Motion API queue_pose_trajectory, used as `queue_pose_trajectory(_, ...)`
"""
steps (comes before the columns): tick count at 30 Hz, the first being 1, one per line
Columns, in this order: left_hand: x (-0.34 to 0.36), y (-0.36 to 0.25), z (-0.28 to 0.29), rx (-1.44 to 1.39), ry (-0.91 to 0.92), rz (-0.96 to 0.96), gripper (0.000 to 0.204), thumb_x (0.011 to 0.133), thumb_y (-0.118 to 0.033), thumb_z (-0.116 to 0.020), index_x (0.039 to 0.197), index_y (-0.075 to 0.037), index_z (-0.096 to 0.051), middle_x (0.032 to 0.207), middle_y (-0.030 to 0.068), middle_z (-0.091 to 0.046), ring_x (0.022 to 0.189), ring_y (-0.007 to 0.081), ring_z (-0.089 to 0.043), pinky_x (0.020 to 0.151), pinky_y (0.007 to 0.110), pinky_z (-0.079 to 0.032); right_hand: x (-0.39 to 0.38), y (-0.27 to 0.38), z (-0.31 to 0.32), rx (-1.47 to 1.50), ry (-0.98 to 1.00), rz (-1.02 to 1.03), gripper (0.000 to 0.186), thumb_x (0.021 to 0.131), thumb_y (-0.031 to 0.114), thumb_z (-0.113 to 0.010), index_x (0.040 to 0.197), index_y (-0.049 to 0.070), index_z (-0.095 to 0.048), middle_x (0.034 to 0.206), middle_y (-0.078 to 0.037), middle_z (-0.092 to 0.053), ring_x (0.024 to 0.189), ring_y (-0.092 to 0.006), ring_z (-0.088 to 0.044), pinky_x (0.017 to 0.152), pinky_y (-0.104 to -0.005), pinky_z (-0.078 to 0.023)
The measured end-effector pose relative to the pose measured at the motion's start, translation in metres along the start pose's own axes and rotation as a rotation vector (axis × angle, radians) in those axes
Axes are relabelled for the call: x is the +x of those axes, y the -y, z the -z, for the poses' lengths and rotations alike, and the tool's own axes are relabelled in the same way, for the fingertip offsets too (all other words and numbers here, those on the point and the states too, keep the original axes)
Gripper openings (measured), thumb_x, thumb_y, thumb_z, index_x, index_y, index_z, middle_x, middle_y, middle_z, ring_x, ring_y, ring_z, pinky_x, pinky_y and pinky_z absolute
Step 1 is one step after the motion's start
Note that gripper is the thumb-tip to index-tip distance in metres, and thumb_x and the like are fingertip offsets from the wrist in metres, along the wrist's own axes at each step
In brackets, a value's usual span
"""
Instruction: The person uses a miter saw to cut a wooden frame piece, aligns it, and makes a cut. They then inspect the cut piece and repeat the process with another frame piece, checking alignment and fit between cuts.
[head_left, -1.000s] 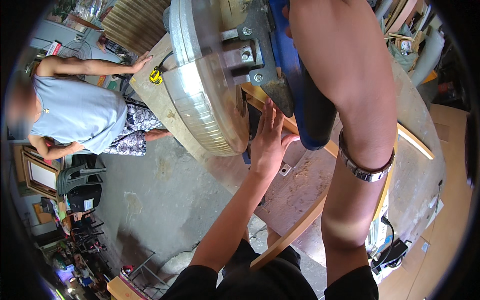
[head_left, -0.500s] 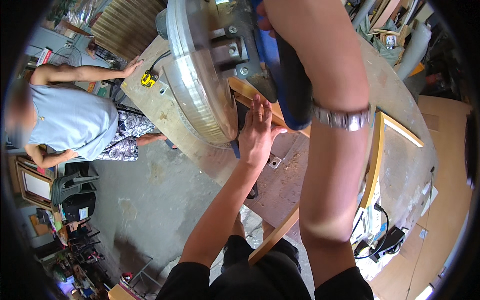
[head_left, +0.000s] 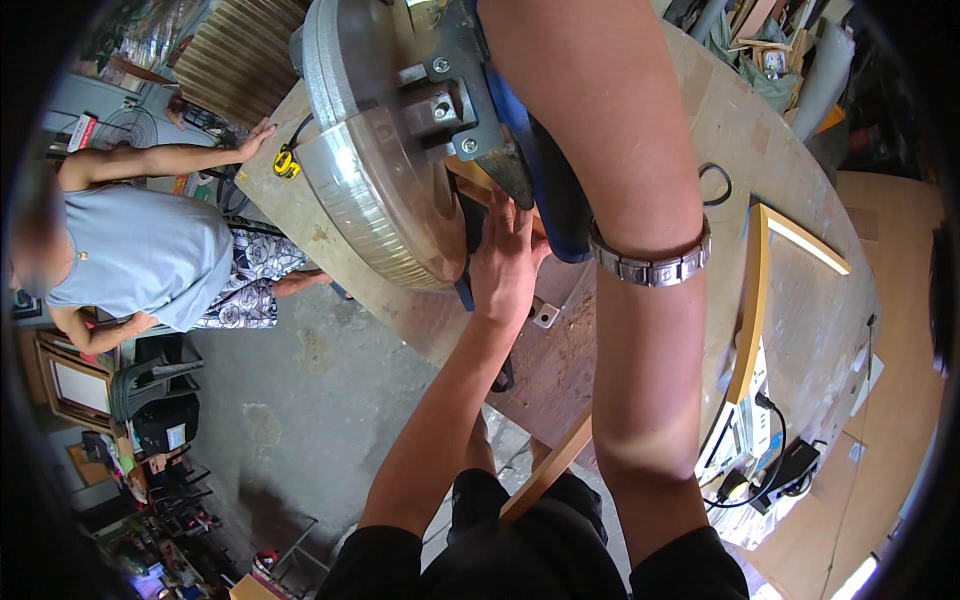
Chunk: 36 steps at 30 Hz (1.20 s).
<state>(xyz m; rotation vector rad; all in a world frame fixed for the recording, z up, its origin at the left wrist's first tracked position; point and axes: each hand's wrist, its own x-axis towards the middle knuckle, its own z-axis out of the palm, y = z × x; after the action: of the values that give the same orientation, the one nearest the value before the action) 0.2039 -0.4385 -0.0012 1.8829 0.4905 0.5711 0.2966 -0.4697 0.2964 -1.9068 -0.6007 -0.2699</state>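
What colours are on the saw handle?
The saw handle is blue and black, best seen in the head view.

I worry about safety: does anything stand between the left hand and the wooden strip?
Nothing visible: the left hand appears to reach the wooden strip; the clear saw guard stands to the hand's left.

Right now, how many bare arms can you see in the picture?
4: the wearer's left arm and right arm, from the lower edge; another person, at the left, has a straight arm stretched to the table and a bent arm.
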Motion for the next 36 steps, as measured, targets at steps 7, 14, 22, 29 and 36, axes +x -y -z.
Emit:
queue_pose_trajectory(7,0.005,-0.029,0.008,0.676,-0.019,-0.286,0.083,0.07,-0.013,-0.088,0.143,-0.009,-0.049,0.149,0.0248,-0.046,0.131,0.0394,-0.055,0.1,0.041,-0.058,-0.008,-0.006,0.006,0.044,-0.01,0.024,0.032,0.109,0.028,-0.038,0.11,0.001,-0.055,0.097,-0.033,-0.067,0.095,-0.0556,-0.061,0.083,-0.0604,-0.048)
queue_pose_trajectory(14,0.007,-0.038,0.005,0.697,0.019,-0.18,0.075,0.07,-0.012,-0.088,0.136,-0.01,-0.053,0.139,0.0198,-0.051,0.123,0.0357,-0.06,0.094,0.038,-0.061,-0.009,-0.024,-0.001,0.144,0.004,-0.004,0.031,0.109,0.029,-0.04,0.111,0.002,-0.055,0.095,-0.033,-0.067,0.095,-0.0555,-0.06,0.08,-0.0586,-0.048)
queue_pose_trajectory(22,-0.003,-0.03,0.023,0.678,-0.029,-0.299,0.075,0.072,-0.024,-0.087,0.138,-0.008,-0.053,0.141,0.0222,-0.05,0.121,0.0362,-0.061,0.094,0.041,-0.058,-0.019,-0.031,-0.001,0.185,-0.038,0.174,0.03,0.107,0.028,-0.042,0.107,0.002,-0.056,0.092,-0.03,-0.066,0.089,-0.0514,-0.06,0.076,-0.0561,-0.048)
queue_pose_trajectory(29,0.004,-0.024,0.018,0.771,-0.016,-0.309,0.098,0.073,-0.048,-0.082,0.151,-0.007,-0.039,0.152,0.0286,-0.043,0.119,0.0409,-0.064,0.101,0.043,-0.055,0.072,-0.005,0.0,0.253,0.19,0.14,0.026,0.1,0.032,-0.051,0.102,0.007,-0.06,0.085,-0.018,-0.063,0.078,-0.037,-0.058,0.067,-0.048,-0.046)
queue_pose_trajectory(36,0.008,-0.017,0.007,0.736,-0.055,-0.431,0.091,0.074,-0.047,-0.084,0.145,-0.002,-0.049,0.151,0.0284,-0.046,0.115,0.043,-0.066,0.085,0.041,-0.063,0.215,-0.026,-0.048,0.489,0.656,-0.095,0.024,0.094,0.035,-0.06,0.097,0.012,-0.064,0.077,-0.006,-0.061,0.066,-0.0225,-0.055,0.059,-0.0398,-0.045)
